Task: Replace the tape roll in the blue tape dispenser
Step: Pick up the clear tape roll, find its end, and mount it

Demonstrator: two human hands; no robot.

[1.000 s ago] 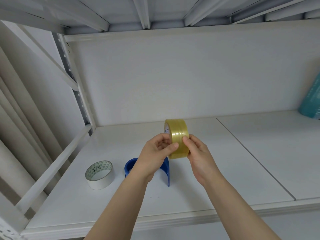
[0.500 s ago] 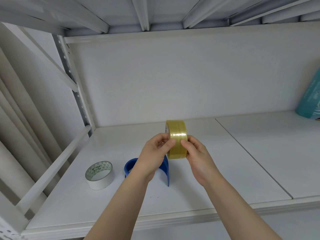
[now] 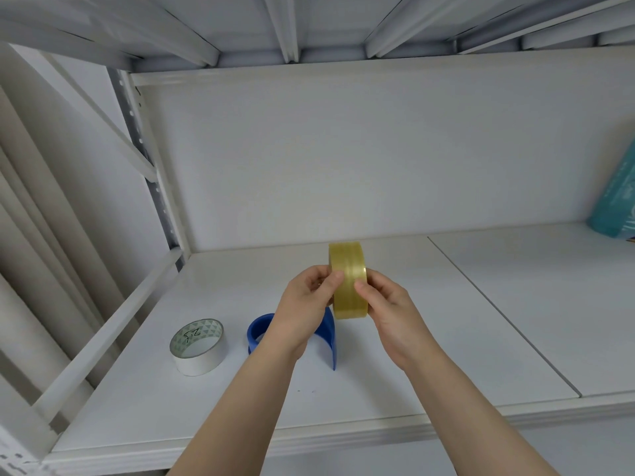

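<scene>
Yellow translucent tape roll (image 3: 347,280), blue dispenser (image 3: 326,334), white roll (image 3: 198,345) with green-triangle-patterned core, teal package (image 3: 615,201).

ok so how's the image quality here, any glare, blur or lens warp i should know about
Head view: soft, even light with only faint shadows; a mild sheen runs along the yellow tape roll held in the left hand and right hand; the shelf edges and beams bow from wide-angle distortion; the centre is sharp, while the teal package at the right edge looks softer.
</scene>
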